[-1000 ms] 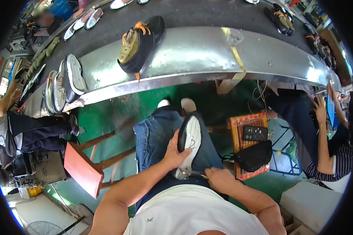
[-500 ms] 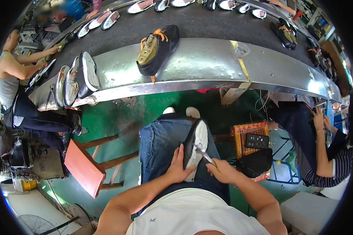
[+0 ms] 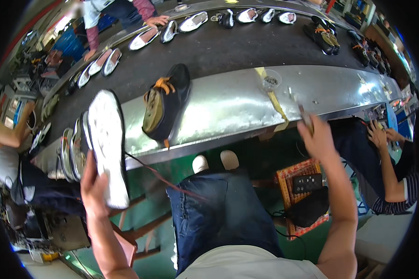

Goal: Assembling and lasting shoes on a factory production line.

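Note:
A dark shoe (image 3: 108, 139) with its white underside toward me is raised at the left, beside several shoes stood on edge (image 3: 70, 151). My left hand (image 3: 95, 186) grips its lower end, and a dark cord dangles from the shoe. On the right, my right hand (image 3: 319, 142) is closed around a hammer (image 3: 302, 110), its head blurred above the metal ledge (image 3: 237, 102). Between the two hands, a black and olive shoe (image 3: 165, 104) with orange laces lies on the ledge. A small clear cup (image 3: 270, 81) of tiny dark bits stands near the hammer.
White-lined shoes (image 3: 193, 22) line the far side of the dark belt (image 3: 228, 46). One person (image 3: 144, 11) leans there; others sit at left (image 3: 7, 144) and right (image 3: 391, 176). By my right leg, a patterned seat (image 3: 288, 204) bears a remote control (image 3: 307, 183) and black cloth.
My left hand has lifted the shoe off my lap and carried it left toward the other shoes. The hammer has gone up and right over the ledge. My view has also shifted.

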### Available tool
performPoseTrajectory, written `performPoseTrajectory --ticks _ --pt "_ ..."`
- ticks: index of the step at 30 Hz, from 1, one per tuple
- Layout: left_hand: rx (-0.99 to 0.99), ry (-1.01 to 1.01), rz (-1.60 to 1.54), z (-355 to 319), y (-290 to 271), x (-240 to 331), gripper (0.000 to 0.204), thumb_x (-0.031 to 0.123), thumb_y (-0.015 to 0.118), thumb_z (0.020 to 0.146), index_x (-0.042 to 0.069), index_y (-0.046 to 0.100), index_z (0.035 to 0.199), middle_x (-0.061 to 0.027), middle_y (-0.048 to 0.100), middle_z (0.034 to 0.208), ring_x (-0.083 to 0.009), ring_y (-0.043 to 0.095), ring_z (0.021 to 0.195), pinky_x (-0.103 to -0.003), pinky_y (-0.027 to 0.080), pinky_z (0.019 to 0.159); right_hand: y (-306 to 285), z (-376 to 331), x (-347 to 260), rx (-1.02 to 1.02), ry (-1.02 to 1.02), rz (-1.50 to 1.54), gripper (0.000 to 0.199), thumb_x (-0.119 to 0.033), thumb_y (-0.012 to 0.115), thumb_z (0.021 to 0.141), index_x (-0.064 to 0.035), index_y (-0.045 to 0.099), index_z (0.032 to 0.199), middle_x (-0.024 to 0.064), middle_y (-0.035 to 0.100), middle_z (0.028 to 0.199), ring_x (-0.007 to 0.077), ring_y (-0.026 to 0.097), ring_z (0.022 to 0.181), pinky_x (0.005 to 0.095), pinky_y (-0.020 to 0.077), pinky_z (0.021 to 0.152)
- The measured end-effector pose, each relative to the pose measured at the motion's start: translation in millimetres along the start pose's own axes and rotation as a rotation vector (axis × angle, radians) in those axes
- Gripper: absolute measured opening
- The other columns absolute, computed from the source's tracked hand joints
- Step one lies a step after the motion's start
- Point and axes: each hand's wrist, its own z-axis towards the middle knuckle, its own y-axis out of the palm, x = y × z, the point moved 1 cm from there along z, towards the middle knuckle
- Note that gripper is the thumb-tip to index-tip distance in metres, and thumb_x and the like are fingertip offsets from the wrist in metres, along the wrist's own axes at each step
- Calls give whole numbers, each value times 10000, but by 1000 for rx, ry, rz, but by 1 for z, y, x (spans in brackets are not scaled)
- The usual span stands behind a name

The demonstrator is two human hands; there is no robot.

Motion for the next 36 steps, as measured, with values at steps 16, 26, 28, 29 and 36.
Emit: performPoseTrajectory --ticks 16,26,28,29,36 --pt "-405 519 1483 349 134 -1 326 150 677 899 3 661 1190 -205 712 1088 -385 683 1005 -441 537 862 69 267 126 229 -55 -154 324 -274 704 897 -52 608 1113 141 653 1035 359 629 1015 473 489 871" --pt "-179 582 1018 607 477 -184 756 517 664 893 81 484 1484 -291 361 1558 -440 255 1493 -486 316 1180 72 281 117 144 -15 -56 321 -213 756 843 -66 604 1084 114 640 1029 337 616 1023 446 476 899" --pt "-210 363 1013 610 550 -191 934 710 635 838 172 392 1562 -327 39 1648 -493 14 1533 -504 139 1236 67 280 122 82 33 -69 337 -209 763 834 -77 604 1100 106 638 1038 328 617 1026 442 472 899" --pt "-211 361 1001 622 576 -186 934 710 635 838 172 392 1562 -327 39 1648 -493 14 1533 -504 139 1236 68 279 125 99 30 -78 351 -200 778 817 -78 604 1096 99 637 1025 319 620 1014 439 472 882" --pt "-231 47 1291 700 609 -190 990 822 510 842 9 578 1404 -280 428 1534 -469 222 1496 -626 87 1194 68 292 117 106 -31 5 395 -166 811 771 -65 607 1094 94 640 1016 320 622 999 447 477 866"
